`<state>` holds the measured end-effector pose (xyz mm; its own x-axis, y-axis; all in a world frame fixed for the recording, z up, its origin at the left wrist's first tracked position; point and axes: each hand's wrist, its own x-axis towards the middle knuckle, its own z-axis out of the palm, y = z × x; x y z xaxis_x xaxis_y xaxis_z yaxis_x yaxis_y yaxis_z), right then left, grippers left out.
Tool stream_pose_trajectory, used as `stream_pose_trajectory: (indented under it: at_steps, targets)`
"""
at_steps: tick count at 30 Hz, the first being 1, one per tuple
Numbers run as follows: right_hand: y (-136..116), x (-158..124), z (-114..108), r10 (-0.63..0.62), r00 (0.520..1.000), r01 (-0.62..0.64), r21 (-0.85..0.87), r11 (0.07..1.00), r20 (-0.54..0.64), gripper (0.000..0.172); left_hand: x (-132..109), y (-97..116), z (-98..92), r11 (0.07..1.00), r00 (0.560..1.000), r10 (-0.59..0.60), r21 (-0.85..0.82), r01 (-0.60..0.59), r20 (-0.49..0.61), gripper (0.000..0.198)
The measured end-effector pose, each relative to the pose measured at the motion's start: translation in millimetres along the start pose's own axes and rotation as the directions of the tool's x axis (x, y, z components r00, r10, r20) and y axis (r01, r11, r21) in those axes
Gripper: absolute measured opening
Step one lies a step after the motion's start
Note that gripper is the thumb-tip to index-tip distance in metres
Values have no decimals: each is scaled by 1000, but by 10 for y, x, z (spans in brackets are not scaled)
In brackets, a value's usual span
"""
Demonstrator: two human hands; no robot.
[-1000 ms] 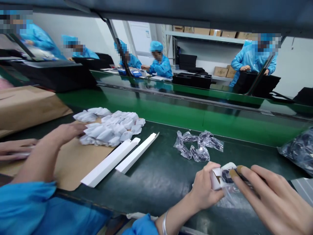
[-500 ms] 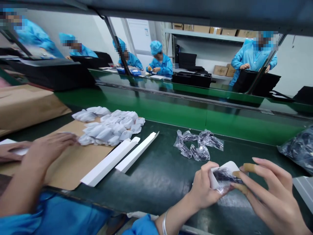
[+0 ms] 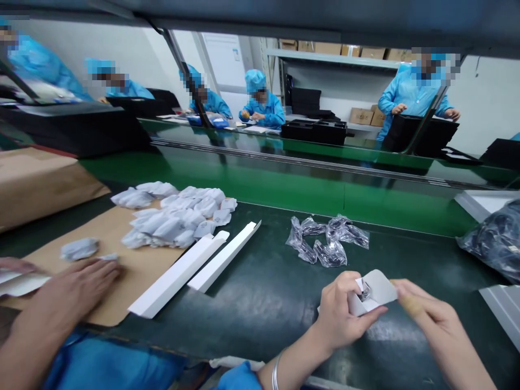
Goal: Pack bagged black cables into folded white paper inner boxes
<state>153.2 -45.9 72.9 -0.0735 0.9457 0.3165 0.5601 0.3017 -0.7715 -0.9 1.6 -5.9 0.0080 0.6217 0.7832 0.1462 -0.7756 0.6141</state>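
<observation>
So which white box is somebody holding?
The small white box. It is gripped in the left hand, and the right hand touches its flap. The two long white boxes lie flat on the dark belt, untouched.

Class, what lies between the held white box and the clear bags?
Only bare dark mat, seen in the head view, separates white box and clear bags.

The single head-worn camera faces forward and down across the dark bench (image 3: pixel 260 303) toward the green conveyor (image 3: pixel 284 184). It sits close over the left hand (image 3: pixel 345 314) and right hand (image 3: pixel 430 319), lower right of the frame.
</observation>
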Motion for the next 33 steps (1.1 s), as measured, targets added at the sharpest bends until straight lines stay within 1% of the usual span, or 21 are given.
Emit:
stream_pose_trajectory:
  at_steps: [1,2,4,6,8,10,11,13,16,20,23,25,26,27,28,30,32,33]
  targets:
    - [5,1,28,27,999,-30,61,998,39,30,-6,8,9,1000,1000,-3,16,3,3,36]
    - [-1,1,56,40,998,-45,99,994,52,29,-16,14,18,1000,1000,-7,31,7,4,35]
    - [-38,-6,113,4,999,-9,111,994,50,27,-43,19,35,999,1000,4,48,-4,-4,34]
    - [-104,-22,172,-66,998,65,44,997,14,22,-74,10,45,999,999,15,48,-14,-29,36]
    - [-179,-47,236,-139,988,136,-56,989,-67,20,-102,-7,51,999,999,10,32,-9,-44,44]
    - [-240,-73,293,-204,964,179,-146,973,-174,19,-125,-25,58,1000,999,-5,29,6,-36,50]
    - [-259,-85,313,-232,950,196,-179,964,-209,18,-134,-32,62,999,1000,-9,34,10,-29,53]
    - [-275,-102,336,-269,937,220,-222,950,-222,17,-148,-43,73,999,1000,-2,47,3,-22,55]
    - [-255,-109,342,-271,941,223,-233,947,-201,16,-158,-43,85,999,999,12,51,-10,-37,52]
    - [-213,-114,363,-276,933,222,-236,946,-229,16,-152,-22,90,995,998,29,95,-25,-48,49]
    - [-190,-132,379,-329,919,242,-348,906,-218,18,-138,-4,94,996,999,22,90,-18,-45,48]
    - [-176,-150,376,-409,887,263,-494,829,-213,18,-128,10,95,997,999,13,77,-10,-40,49]
    - [-168,-160,370,-455,869,272,-579,768,-195,19,-123,19,94,997,999,13,74,-11,-39,49]
    - [-161,-171,363,-504,850,293,-660,692,-152,18,-120,30,90,997,999,20,75,-17,-36,48]
    - [-155,-182,355,-556,827,331,-729,599,-82,18,-118,43,84,996,999,34,80,-31,-28,45]
    - [-150,-205,347,-625,773,426,-819,384,109,17,-121,69,70,993,998,62,97,-62,-1,40]
    - [-159,-230,360,-638,721,492,-849,195,271,17,-136,87,59,992,998,53,109,-56,24,43]
    - [-169,-242,374,-637,700,508,-852,126,324,18,-146,92,58,993,999,36,108,-39,27,47]
